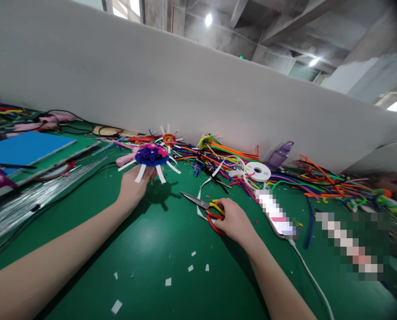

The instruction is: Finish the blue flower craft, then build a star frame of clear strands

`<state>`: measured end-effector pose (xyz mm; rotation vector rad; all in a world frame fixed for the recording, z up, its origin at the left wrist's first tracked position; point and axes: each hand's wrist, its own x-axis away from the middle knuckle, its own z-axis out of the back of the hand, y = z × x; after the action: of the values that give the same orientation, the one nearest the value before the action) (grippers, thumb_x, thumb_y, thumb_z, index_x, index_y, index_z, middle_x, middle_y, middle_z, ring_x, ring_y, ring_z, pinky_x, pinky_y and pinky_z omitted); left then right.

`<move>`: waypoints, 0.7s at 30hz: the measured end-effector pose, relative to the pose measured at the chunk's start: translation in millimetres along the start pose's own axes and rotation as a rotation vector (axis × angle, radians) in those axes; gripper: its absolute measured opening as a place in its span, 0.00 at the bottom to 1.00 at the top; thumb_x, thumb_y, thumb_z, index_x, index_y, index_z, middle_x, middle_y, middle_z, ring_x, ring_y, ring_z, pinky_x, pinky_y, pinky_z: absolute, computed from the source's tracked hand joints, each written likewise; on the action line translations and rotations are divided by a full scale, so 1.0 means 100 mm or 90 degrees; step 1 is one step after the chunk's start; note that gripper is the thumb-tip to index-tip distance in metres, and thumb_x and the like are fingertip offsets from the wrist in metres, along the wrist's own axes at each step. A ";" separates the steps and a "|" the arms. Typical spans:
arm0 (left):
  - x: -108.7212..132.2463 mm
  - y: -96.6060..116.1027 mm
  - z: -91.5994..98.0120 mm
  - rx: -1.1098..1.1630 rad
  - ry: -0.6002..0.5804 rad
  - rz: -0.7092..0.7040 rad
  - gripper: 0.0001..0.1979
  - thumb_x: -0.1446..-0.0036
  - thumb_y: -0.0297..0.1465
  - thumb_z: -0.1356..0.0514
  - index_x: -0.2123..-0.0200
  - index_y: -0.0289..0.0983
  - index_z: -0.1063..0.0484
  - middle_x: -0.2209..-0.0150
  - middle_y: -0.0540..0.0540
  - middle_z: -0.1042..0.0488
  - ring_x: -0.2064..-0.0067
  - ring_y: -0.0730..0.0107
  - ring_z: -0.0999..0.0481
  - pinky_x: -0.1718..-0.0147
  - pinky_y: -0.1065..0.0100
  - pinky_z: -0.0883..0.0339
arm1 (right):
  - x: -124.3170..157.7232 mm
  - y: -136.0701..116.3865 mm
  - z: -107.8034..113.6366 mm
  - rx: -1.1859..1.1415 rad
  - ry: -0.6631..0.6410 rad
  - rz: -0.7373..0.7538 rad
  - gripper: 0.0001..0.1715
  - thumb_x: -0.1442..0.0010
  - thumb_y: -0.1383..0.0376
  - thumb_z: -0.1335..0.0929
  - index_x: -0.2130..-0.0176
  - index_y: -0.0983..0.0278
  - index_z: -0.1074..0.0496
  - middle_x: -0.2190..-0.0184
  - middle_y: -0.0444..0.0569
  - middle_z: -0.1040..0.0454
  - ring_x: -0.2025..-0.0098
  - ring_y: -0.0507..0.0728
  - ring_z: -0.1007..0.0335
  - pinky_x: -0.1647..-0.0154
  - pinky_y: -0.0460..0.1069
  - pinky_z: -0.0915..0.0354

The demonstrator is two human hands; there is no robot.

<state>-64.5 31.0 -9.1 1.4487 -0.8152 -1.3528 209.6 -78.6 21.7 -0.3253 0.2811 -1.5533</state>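
Note:
My left hand (132,186) is closed beneath a blue disc craft (152,155) topped with purple and pink flowers. White strips stick out around its rim, and the fingertips are partly hidden behind them. Lower and to the right, my right hand (235,218) is closed round the red and yellow handles of a pair of scissors (201,202). Their blades point left toward the craft, nearly together and touching no strip. A narrow white strip (201,192) runs behind the scissors to a white roll (257,171).
White paper scraps (168,282) lie on the green table (145,249). Pipe cleaners (231,153) are heaped along the grey partition (171,84). To the right are a purple bottle (279,156) and a phone (274,215) on a cable. Silvery strands (51,200) and a blue board (28,149) occupy the left.

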 end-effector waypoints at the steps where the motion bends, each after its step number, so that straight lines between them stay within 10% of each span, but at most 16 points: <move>1: 0.01 0.01 0.01 -0.021 -0.001 -0.005 0.14 0.45 0.38 0.41 0.64 0.32 0.27 0.70 0.47 0.24 0.67 0.65 0.27 0.65 0.67 0.33 | 0.00 0.00 0.00 0.000 0.000 0.001 0.22 0.53 0.69 0.32 0.55 0.66 0.31 0.57 0.54 0.29 0.54 0.60 0.33 0.55 0.51 0.38; 21: 0.28 0.11 0.02 -0.069 -0.105 -0.212 0.07 0.51 0.33 0.39 0.76 0.39 0.23 0.66 0.45 0.21 0.61 0.60 0.24 0.54 0.60 0.33 | 0.00 0.01 -0.02 0.009 0.000 0.022 0.22 0.52 0.70 0.33 0.55 0.66 0.31 0.57 0.53 0.29 0.55 0.59 0.33 0.57 0.50 0.38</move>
<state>-60.5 1.0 -7.6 1.4456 -0.6094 -1.7580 210.2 -78.9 19.7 -0.3073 0.2746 -1.5200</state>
